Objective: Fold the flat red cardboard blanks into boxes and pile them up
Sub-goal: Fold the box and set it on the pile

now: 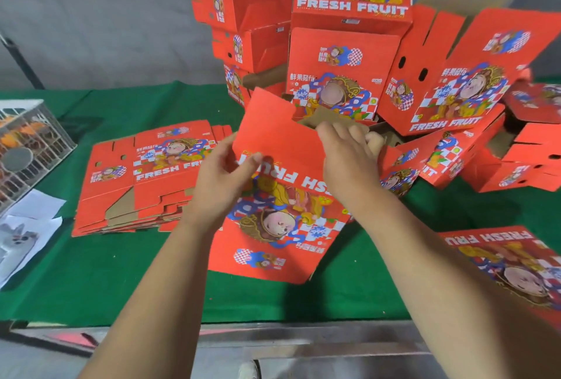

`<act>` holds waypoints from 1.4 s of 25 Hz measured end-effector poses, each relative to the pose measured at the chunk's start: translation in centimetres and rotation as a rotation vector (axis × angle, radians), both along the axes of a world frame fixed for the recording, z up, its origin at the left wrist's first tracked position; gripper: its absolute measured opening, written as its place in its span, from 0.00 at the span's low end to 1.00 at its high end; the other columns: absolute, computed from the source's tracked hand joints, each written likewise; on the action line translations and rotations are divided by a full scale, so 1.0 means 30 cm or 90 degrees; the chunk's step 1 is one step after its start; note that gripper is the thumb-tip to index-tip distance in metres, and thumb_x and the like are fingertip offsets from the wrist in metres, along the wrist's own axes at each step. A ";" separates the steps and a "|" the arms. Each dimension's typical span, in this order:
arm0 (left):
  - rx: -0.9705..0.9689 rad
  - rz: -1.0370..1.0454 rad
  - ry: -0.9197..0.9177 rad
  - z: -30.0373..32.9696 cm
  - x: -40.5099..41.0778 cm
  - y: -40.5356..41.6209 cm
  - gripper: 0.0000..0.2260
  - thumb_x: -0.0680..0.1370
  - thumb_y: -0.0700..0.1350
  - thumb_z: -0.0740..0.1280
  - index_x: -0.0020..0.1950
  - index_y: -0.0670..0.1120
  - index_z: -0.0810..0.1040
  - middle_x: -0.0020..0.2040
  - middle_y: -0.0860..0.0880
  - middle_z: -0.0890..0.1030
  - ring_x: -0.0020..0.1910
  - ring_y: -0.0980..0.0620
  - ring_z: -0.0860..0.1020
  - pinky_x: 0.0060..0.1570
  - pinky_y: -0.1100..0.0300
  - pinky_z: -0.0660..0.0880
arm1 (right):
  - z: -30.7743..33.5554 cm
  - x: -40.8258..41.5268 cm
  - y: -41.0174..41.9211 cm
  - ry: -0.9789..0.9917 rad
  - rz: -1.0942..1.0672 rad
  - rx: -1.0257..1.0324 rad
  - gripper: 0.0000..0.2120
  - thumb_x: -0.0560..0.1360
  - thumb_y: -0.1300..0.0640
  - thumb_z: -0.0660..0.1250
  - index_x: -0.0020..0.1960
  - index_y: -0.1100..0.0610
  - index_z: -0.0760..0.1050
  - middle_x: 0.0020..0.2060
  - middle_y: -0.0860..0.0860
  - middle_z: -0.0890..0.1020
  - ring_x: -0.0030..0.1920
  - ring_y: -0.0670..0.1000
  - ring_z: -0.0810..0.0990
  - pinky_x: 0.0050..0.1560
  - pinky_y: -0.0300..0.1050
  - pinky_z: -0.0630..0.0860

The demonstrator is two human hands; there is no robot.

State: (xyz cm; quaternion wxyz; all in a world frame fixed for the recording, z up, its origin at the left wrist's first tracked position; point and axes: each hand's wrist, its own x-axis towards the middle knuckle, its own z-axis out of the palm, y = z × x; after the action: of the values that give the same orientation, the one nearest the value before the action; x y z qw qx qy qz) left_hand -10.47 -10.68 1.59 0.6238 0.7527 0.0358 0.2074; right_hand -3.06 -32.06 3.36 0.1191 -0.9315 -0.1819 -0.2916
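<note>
A red cardboard box blank printed "FRESH FRUIT" stands half opened on the green table in front of me, its print upside down to me. My left hand pinches its left edge. My right hand reaches over its top edge, fingers curled onto a brown inner flap. A stack of flat red blanks lies to the left. Folded red boxes are piled behind and to the right, some tilted.
A white wire crate with orange items stands at the far left, with white papers beside it. Another red box lies at the near right. The green cloth ends at the table's front edge.
</note>
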 end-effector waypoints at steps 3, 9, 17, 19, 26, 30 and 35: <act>-0.010 0.040 -0.043 -0.074 -0.022 -0.021 0.19 0.78 0.43 0.69 0.69 0.52 0.77 0.58 0.40 0.82 0.55 0.39 0.82 0.54 0.39 0.79 | 0.007 -0.026 0.000 0.011 -0.006 -0.011 0.22 0.70 0.71 0.60 0.57 0.51 0.74 0.48 0.50 0.76 0.53 0.59 0.73 0.53 0.53 0.57; 0.009 0.036 0.004 -0.171 -0.043 -0.012 0.22 0.74 0.41 0.69 0.62 0.65 0.74 0.65 0.45 0.73 0.61 0.32 0.76 0.58 0.30 0.76 | 0.013 -0.030 0.039 0.064 0.048 -0.048 0.23 0.68 0.67 0.58 0.52 0.47 0.83 0.45 0.47 0.78 0.54 0.57 0.72 0.54 0.52 0.55; 0.171 -0.166 0.356 -0.114 -0.003 0.177 0.13 0.76 0.56 0.76 0.55 0.50 0.85 0.50 0.55 0.88 0.55 0.46 0.84 0.58 0.48 0.78 | -0.057 -0.017 0.086 0.196 0.050 -0.107 0.16 0.74 0.43 0.56 0.50 0.44 0.82 0.42 0.43 0.82 0.50 0.49 0.76 0.55 0.53 0.55; 0.109 -0.201 0.368 -0.092 -0.003 0.172 0.23 0.76 0.65 0.72 0.60 0.49 0.82 0.53 0.57 0.88 0.58 0.50 0.84 0.60 0.51 0.77 | -0.044 0.010 0.093 0.233 0.036 -0.127 0.24 0.75 0.33 0.49 0.44 0.43 0.80 0.35 0.43 0.80 0.46 0.49 0.76 0.53 0.54 0.57; -0.130 -0.130 0.220 -0.175 -0.015 0.096 0.17 0.83 0.61 0.61 0.60 0.54 0.83 0.64 0.41 0.80 0.46 0.61 0.85 0.41 0.72 0.77 | -0.064 0.094 0.073 0.485 -0.042 -0.142 0.38 0.76 0.22 0.41 0.57 0.45 0.79 0.52 0.47 0.84 0.61 0.54 0.80 0.67 0.58 0.66; -0.216 -0.055 0.104 -0.215 0.008 0.101 0.11 0.85 0.54 0.64 0.60 0.61 0.85 0.61 0.40 0.80 0.43 0.46 0.85 0.42 0.49 0.84 | -0.115 0.050 0.081 0.363 -0.137 -0.115 0.42 0.70 0.17 0.46 0.59 0.47 0.80 0.60 0.52 0.80 0.68 0.58 0.74 0.65 0.55 0.67; -0.258 0.149 0.078 -0.253 0.011 0.157 0.19 0.85 0.40 0.62 0.52 0.61 0.88 0.31 0.50 0.80 0.23 0.51 0.76 0.25 0.58 0.78 | -0.139 0.018 0.075 0.447 -0.146 -0.096 0.48 0.63 0.13 0.51 0.70 0.45 0.70 0.67 0.54 0.69 0.71 0.61 0.66 0.68 0.61 0.66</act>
State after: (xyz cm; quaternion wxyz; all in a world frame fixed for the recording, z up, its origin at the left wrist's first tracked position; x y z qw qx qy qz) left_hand -10.12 -5.98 -5.99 0.7307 0.6139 0.2013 0.2207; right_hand -2.52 -29.81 -0.81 0.0721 -0.9952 -0.0454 0.0482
